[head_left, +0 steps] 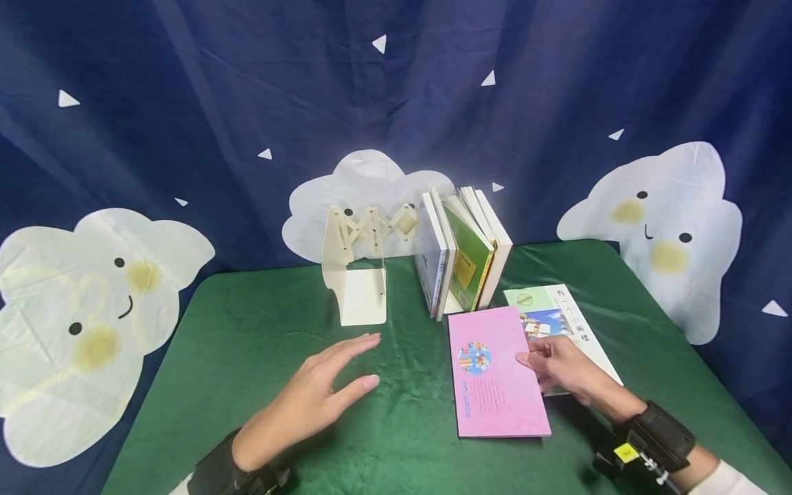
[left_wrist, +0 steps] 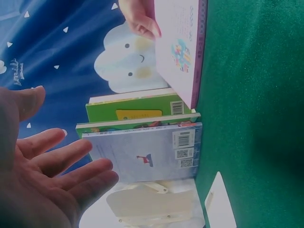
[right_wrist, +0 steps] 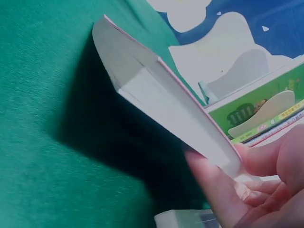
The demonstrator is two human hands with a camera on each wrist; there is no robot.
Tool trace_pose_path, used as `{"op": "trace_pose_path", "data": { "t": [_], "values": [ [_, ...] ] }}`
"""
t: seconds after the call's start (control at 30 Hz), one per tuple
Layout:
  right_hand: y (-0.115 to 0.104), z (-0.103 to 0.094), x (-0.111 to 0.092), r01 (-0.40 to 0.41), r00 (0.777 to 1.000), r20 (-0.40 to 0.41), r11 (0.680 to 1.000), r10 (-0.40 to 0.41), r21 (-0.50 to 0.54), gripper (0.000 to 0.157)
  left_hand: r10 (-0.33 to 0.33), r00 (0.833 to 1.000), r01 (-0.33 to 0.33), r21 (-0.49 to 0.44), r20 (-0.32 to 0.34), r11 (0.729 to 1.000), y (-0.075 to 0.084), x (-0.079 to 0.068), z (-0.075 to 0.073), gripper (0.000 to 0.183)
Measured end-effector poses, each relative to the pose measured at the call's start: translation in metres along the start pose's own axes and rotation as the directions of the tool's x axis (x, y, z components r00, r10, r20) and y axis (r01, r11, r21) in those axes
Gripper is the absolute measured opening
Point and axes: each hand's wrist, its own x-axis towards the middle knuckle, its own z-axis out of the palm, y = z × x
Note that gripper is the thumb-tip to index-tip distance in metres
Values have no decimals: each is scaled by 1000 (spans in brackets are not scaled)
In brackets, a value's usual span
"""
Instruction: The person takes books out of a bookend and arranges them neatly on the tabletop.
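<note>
My right hand (head_left: 559,364) pinches a pink book (head_left: 495,405) by its right edge, thumb on the cover with its round picture and fingers beneath. In the right wrist view the pink book (right_wrist: 175,109) is tilted, casting a shadow on the green cloth. Part of a white and green book (head_left: 584,323) lying flat is covered by the pink one and my hand. My left hand (head_left: 315,388) hovers at the left with spread fingers, holding nothing. Behind stands a cream expandable bookend (head_left: 363,295), with several upright books (head_left: 464,254) leaning at its right side.
A green cloth (head_left: 247,344) covers the table. Behind it hangs a dark blue curtain (head_left: 185,137) with white smiling clouds. The bookend's left plate stands apart from the upright books, joined to them by a folding lattice (head_left: 390,225).
</note>
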Motion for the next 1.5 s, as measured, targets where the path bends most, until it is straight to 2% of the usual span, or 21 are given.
{"op": "trace_pose_path", "data": {
  "t": [0.13,0.27,0.37,0.43,0.53,0.67,0.8,1.17,1.27,1.33,1.4,1.5],
  "values": [
    [0,1,5,-2,1000,-16,1000,2,-26,35,-9,1000,9,-1,7,1000,0,-1,0,50],
    [-1,5,8,-42,997,-66,996,37,-73,28,-14,1000,14,-3,8,1000,0,-2,0,50],
    [-2,7,10,-90,989,-127,983,70,-162,23,-6,1000,6,-4,4,1000,0,-3,0,50],
    [-4,8,11,-127,982,-168,964,88,-236,22,-3,1000,3,-6,4,1000,0,-3,0,50],
    [-7,9,12,-162,973,-214,918,88,-361,22,1,1000,-1,-6,5,1000,0,-3,0,49],
    [-11,10,15,-156,976,-210,856,56,-493,25,-12,1000,13,-14,18,1000,1,-2,0,49],
    [-14,10,18,-131,985,-170,807,39,-576,23,-23,999,23,-13,24,1000,1,-2,0,49],
    [-18,8,23,-139,988,-137,753,66,-643,25,-30,999,31,-11,30,999,0,-2,1,49],
    [-18,8,23,-120,989,-147,719,24,-685,26,-34,999,35,-14,35,999,1,-2,1,48],
    [-18,9,23,-79,987,-156,689,-50,-721,26,-33,999,34,-14,34,999,1,-2,1,48],
    [-19,9,22,-35,977,-164,657,-135,-753,26,-32,999,32,-12,31,999,1,-3,1,48],
    [-21,12,20,12,958,-171,629,-230,-778,22,-27,999,27,-6,26,1000,0,-4,2,48]
  ]
}}
